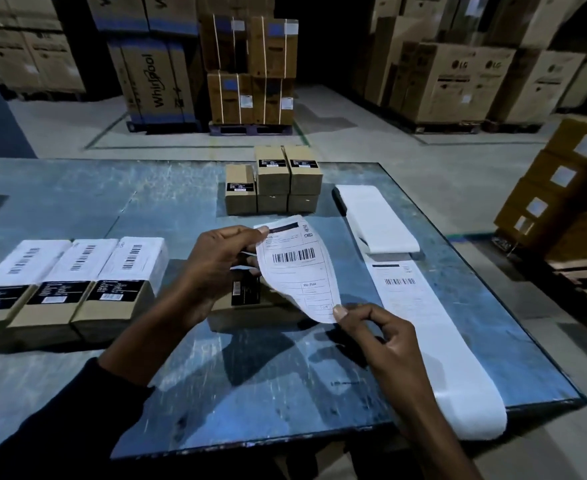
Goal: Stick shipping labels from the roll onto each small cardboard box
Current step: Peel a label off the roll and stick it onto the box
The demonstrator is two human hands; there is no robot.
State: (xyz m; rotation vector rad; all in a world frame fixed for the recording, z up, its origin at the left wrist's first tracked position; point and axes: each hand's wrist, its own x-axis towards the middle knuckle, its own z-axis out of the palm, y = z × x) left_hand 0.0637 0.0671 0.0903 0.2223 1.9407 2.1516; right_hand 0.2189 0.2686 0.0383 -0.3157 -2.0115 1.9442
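Two bare forearms enter from the bottom of the frame, one from the lower left and one from the lower right. The left hand (212, 268) and the right hand (382, 341) wear no gloves, rings or watch, and the thumbnails are short and pale. At the lower left a dark sleeve (60, 434), black or near black, of soft plain cloth, ends below the elbow. The right forearm shows no sleeve.

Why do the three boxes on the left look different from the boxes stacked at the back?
The three boxes on the left lie flat in a row, each with a big white barcode label on top. The boxes at the back stand upright, some stacked in two layers, with bare brown cardboard and no white label. Both groups are small brown cardboard boxes with a small black sticker, on the same table.
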